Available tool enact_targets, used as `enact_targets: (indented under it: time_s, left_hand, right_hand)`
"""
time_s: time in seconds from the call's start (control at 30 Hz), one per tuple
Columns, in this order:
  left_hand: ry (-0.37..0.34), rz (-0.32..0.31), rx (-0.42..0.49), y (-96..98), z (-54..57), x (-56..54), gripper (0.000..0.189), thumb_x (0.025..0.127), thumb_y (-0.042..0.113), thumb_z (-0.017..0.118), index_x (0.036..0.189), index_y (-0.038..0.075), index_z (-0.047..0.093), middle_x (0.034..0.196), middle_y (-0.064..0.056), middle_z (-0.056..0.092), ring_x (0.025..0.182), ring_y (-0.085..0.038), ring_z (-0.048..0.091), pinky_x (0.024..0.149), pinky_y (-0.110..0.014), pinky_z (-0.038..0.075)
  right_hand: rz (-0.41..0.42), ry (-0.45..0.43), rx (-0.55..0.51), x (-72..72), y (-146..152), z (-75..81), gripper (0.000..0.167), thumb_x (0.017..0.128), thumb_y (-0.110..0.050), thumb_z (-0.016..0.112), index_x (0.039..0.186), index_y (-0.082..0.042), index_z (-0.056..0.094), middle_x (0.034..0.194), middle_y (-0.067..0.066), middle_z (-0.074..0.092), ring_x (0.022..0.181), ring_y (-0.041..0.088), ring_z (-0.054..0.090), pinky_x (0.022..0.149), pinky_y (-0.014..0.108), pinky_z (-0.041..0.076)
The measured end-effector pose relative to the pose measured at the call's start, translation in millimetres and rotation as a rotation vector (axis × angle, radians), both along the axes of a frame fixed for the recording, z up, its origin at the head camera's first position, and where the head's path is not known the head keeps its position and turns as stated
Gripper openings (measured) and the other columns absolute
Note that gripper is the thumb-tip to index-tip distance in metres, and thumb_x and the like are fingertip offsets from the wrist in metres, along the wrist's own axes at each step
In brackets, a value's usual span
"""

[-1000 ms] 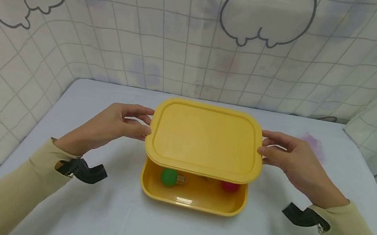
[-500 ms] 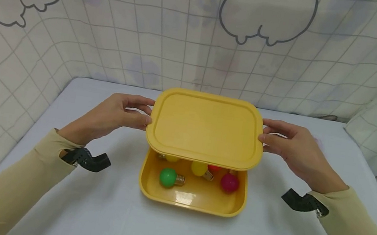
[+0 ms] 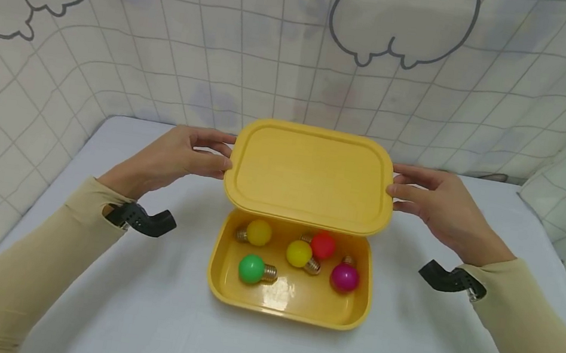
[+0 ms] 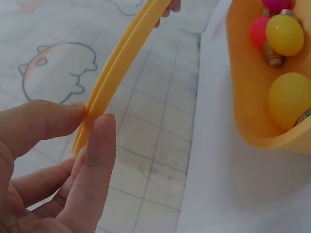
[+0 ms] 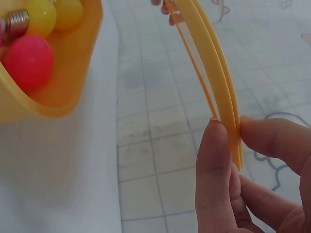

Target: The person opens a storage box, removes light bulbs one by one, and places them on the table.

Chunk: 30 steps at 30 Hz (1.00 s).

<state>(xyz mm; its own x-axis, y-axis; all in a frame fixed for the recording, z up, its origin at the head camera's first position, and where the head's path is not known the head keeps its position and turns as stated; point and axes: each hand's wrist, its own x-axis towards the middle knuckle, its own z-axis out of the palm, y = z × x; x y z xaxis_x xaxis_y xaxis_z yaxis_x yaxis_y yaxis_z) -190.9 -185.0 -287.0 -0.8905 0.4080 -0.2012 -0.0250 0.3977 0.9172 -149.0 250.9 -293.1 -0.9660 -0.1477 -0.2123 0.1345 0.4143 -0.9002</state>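
Both hands hold a yellow lid by its short ends, raised above and behind a yellow box. The left hand pinches the left end between thumb and fingers; the right hand pinches the right end likewise. Inside the box lie small round light bulbs: a green bulb, a yellow bulb, a second yellow bulb, a red bulb and a purple bulb. In the left wrist view the lid appears edge-on, apart from the box.
The box stands on a white-covered table. Behind and beside it hangs a grid-patterned cloth with animal drawings. Black straps circle both wrists over beige sleeves.
Both hands have moved the lid up and away toward the back, off the top of the box. The bulbs, mostly covered before, now show fully.
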Motion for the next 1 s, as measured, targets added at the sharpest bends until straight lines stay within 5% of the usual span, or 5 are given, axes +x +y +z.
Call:
enact_targets:
  time_s: [0.27, 1.0]
  left_hand:
    - [-0.014, 0.012, -0.036, 2.6, -4.2, -16.1, 0.061, 0.094, 0.024, 0.075, 0.149, 0.014, 0.051, 0.134, -0.012, 0.058, 0.104, -0.020, 0.074, 0.098, -0.032, 0.059]
    - [-0.069, 0.017, -0.046, 7.4, -36.6, -54.3, 0.061, 0.096, 0.016, 0.070, 0.153, 0.012, 0.046, 0.137, -0.014, 0.057, 0.113, -0.023, 0.068, 0.106, -0.041, 0.054]
  right_hand:
    - [0.002, -0.026, 0.041, -20.4, -0.5, -6.3, 0.067, 0.098, -0.040, 0.068, 0.156, -0.015, 0.045, 0.149, 0.004, 0.054, 0.119, 0.014, 0.064, 0.096, 0.026, 0.058]
    - [0.051, -0.058, -0.017, -64.7, -1.9, -33.6, 0.057, 0.102, -0.027, 0.063, 0.153, -0.009, 0.046, 0.147, 0.013, 0.056, 0.114, 0.015, 0.066, 0.098, 0.028, 0.058]
